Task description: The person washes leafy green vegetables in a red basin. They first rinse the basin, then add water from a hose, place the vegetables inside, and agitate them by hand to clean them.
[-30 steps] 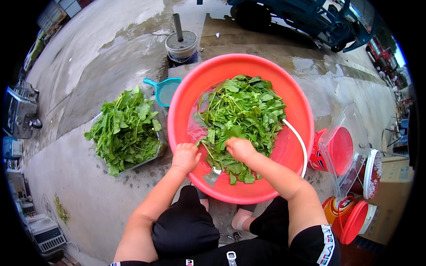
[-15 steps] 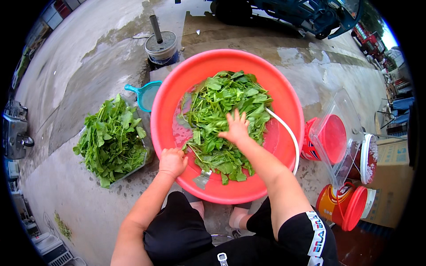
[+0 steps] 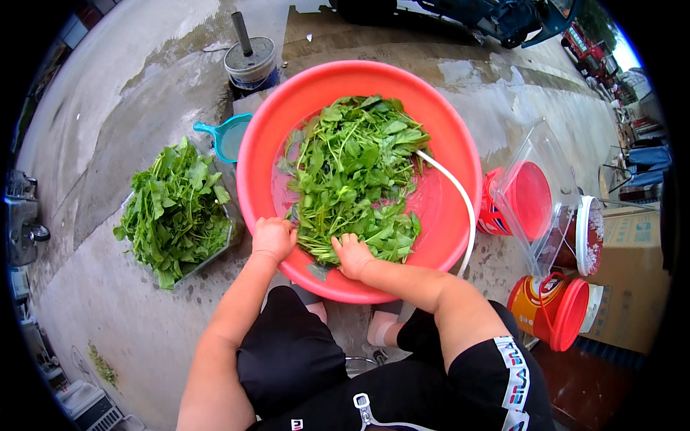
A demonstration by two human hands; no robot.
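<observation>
A big red plastic tub [image 3: 453, 129] in front of me holds a little water and a heap of leafy greens [image 3: 352, 165]. My left hand [image 3: 274, 239] grips the tub's near-left rim, fingers curled over the edge. On the near side of the heap lies my right hand [image 3: 352, 256], its fingers apart and pressed onto the leaves and stems; it grasps nothing that I can see. A white hose [image 3: 460, 190] bends over the right rim and ends among the greens.
Left of the tub, more greens [image 3: 172, 212] overflow a clear bin. A turquoise dipper [image 3: 228, 136] touches the far-left side, near a lidded bucket [image 3: 251, 61] with an upright pipe. At right are red buckets [image 3: 528, 201], a clear plastic container [image 3: 535, 179] and a cardboard box [image 3: 625, 280].
My right hand has moved from the middle of the heap toward me, to its near edge. Greens have shifted nearer with it. The left hand stays on the rim; the view tilted slightly.
</observation>
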